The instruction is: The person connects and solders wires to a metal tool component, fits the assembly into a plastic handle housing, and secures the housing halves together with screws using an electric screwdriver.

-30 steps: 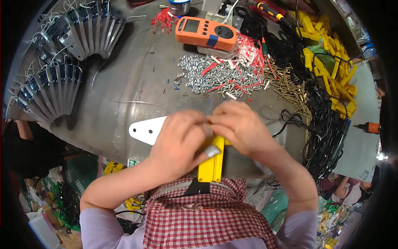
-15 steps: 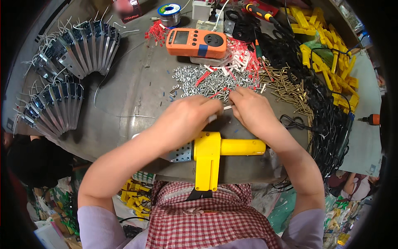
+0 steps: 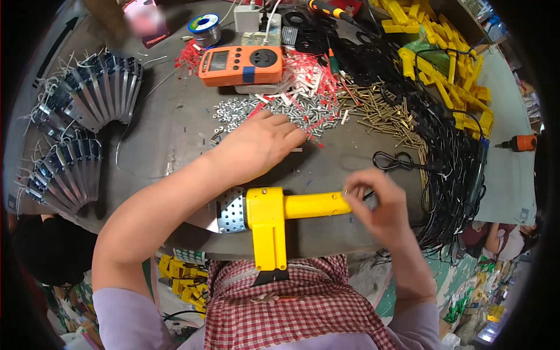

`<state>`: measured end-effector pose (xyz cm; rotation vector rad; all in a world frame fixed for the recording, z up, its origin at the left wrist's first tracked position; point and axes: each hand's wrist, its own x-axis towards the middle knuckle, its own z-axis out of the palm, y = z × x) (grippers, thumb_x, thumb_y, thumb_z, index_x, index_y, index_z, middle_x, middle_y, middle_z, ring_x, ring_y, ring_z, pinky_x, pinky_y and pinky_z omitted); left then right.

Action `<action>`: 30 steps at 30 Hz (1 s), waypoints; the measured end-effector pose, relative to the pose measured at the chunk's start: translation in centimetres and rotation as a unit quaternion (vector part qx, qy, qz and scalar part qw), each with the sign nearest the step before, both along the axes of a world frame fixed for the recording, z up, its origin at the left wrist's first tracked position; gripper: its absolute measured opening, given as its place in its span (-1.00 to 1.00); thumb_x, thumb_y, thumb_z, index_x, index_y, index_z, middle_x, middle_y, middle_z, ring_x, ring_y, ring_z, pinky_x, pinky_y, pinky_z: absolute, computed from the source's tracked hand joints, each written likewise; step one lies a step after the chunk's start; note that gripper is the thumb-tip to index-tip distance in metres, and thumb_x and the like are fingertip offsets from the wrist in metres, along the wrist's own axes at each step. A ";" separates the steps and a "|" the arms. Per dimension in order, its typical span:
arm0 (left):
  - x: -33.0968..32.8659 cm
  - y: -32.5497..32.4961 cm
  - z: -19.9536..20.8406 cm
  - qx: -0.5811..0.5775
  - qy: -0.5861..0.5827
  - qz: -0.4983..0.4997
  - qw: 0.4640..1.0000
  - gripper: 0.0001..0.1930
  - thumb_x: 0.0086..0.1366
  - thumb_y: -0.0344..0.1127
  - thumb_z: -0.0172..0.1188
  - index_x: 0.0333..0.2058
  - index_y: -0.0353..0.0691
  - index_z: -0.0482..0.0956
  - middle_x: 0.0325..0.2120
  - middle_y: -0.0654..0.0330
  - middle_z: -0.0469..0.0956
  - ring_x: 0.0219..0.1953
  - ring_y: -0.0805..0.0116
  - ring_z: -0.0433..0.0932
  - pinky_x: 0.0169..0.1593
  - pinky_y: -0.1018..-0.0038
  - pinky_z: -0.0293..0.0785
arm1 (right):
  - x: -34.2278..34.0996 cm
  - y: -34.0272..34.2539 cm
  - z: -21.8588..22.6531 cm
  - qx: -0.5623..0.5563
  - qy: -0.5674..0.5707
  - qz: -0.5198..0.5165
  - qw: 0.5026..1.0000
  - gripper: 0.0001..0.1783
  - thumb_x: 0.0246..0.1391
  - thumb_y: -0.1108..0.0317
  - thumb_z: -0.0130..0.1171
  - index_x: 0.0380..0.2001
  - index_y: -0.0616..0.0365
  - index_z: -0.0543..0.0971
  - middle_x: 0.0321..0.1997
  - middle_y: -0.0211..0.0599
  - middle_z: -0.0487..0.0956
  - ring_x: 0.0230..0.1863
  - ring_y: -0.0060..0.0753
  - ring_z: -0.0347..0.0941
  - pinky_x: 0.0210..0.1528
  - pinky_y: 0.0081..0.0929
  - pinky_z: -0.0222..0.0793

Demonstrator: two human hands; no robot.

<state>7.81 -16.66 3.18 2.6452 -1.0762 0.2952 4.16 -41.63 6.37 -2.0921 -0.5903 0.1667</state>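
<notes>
A yellow pistol-shaped tool housing (image 3: 267, 219) lies at the table's near edge. A perforated metal sleeve (image 3: 232, 213) joins its left side, and a yellow tube-like part (image 3: 312, 205) runs to the right. My right hand (image 3: 382, 204) is at the free end of that part, thumb and forefinger pinched; a tiny shiny piece shows at the tips, too blurred to name. Beside the heap of silver screws (image 3: 318, 111), my left hand (image 3: 262, 143) is held with bent fingers; its fingertips are hidden. Red-and-white small pieces (image 3: 309, 73) lie beyond the screws.
An orange meter (image 3: 240, 65) and a solder spool (image 3: 204, 29) stand at the back. Fanned metal strips with wires (image 3: 96, 93) lie left. Brass screws (image 3: 388, 114), black cables (image 3: 449, 175) and yellow housings (image 3: 455, 76) crowd the right, beside an orange-handled screwdriver (image 3: 521, 143).
My right hand has come away from the screw heap, toward me and rightward, to the yellow part's end. The left hand stays beside the screws. The whole view has shifted slightly.
</notes>
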 end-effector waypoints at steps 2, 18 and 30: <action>-0.4 -0.9 0.7 -0.070 0.054 0.000 0.996 -0.81 0.10 -0.42 0.07 -0.27 -0.20 0.39 -0.40 0.13 0.48 -0.23 0.15 0.49 -0.17 0.28 0.41 | -1.8 -0.8 -0.8 -0.042 -0.124 0.039 0.991 -0.74 -0.21 0.59 0.26 -0.33 0.20 0.54 -0.35 -0.29 0.50 -0.38 -0.36 0.44 -0.33 -0.52 0.38; -0.5 -6.2 1.5 -0.206 0.416 -0.034 0.885 -0.67 0.05 -0.43 0.24 -0.21 -0.30 0.37 -0.43 0.10 0.59 -0.36 0.11 0.57 -0.27 0.36 0.46 | -3.7 -0.5 -5.1 -0.033 -0.292 0.010 0.956 -0.71 -0.29 0.53 0.17 -0.35 0.31 0.55 -0.32 -0.18 0.49 -0.35 -0.18 0.46 -0.34 -0.39 0.42; -7.0 -8.3 0.5 -0.078 0.090 0.064 0.991 -0.50 -0.04 -0.26 0.25 -0.10 -0.35 0.41 -0.45 0.08 0.54 -0.40 0.17 0.55 -0.27 0.35 0.48 | 1.4 -3.9 -2.1 -0.104 -0.202 0.052 0.972 -0.84 -0.13 0.47 0.19 -0.38 0.17 0.57 -0.28 -0.21 0.50 -0.21 -0.19 0.47 -0.15 -0.34 0.42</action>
